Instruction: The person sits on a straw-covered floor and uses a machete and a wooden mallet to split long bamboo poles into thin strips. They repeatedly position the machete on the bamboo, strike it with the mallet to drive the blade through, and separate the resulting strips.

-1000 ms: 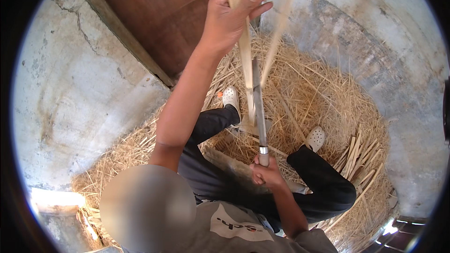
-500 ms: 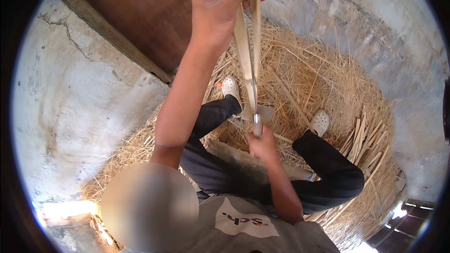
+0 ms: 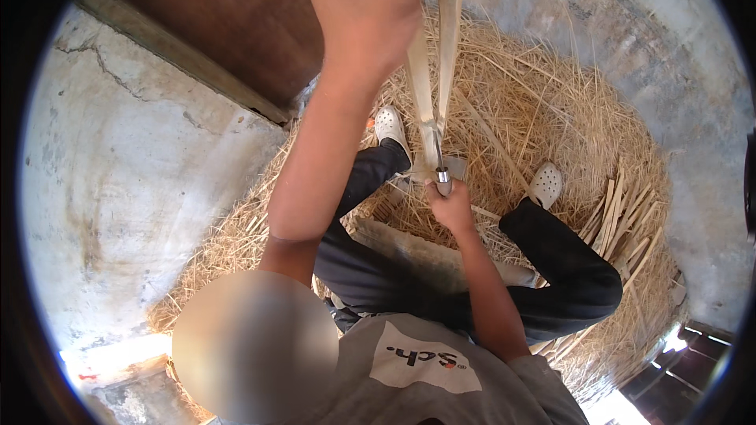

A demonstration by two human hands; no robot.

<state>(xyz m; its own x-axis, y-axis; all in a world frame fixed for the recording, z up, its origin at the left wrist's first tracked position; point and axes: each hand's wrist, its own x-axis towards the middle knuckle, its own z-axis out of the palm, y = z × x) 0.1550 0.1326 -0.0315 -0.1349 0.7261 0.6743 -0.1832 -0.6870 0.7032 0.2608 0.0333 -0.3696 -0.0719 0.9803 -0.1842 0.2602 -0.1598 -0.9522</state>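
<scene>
My raised left hand [image 3: 362, 20] is closed around a pale bamboo strip [image 3: 420, 83] near the top edge, where some fingers are cut off by the frame. Below that hand the strip is parted into two long pieces, which come close together toward the lower end. My right hand [image 3: 453, 208] grips the handle of a knife [image 3: 443, 177] with a shiny metal collar. Its narrow blade points away from me and lies at the strip's lower end, between or against the pieces. How deep the blade sits cannot be made out.
Straw-like shavings [image 3: 551, 110] cover the floor around my white clogs [image 3: 546, 185]. A heap of split strips [image 3: 622, 220] lies at the right. Across my lap, a thick pale piece [image 3: 409, 252] lies in front of my legs. Concrete walls [image 3: 142, 165] and a brown panel [image 3: 213, 16] surround me.
My left hand has moved up and nearer to the camera with the strip. My right hand and the knife have shifted a little farther from my body, and less of the blade shows.
</scene>
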